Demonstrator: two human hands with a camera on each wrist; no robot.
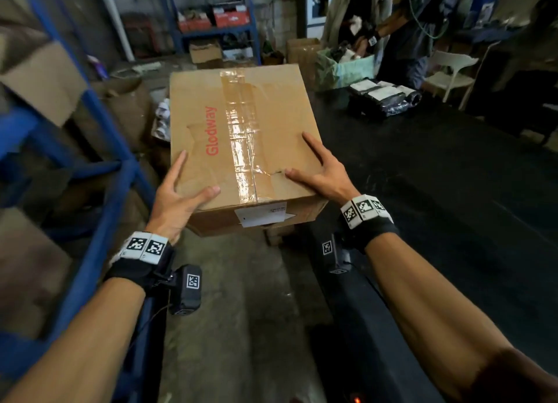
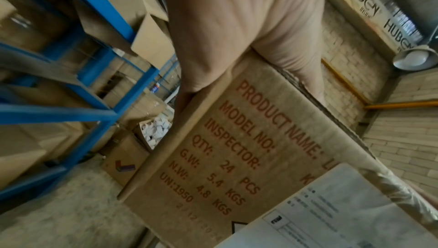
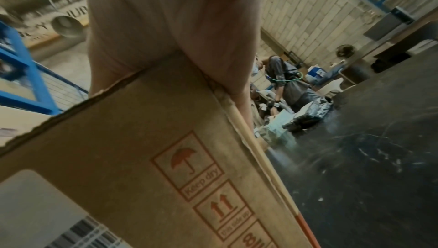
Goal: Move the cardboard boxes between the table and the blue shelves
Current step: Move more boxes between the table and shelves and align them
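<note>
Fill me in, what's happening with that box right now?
A person is holding a taped cardboard box with both hands: the left hand at its near left corner, the right hand at its near right corner. The box is between the blue shelves on their left and the black table on their right. Another person works at the table's far end.

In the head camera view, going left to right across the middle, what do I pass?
Blue shelves → left hand → cardboard box → right hand → black table.
</note>
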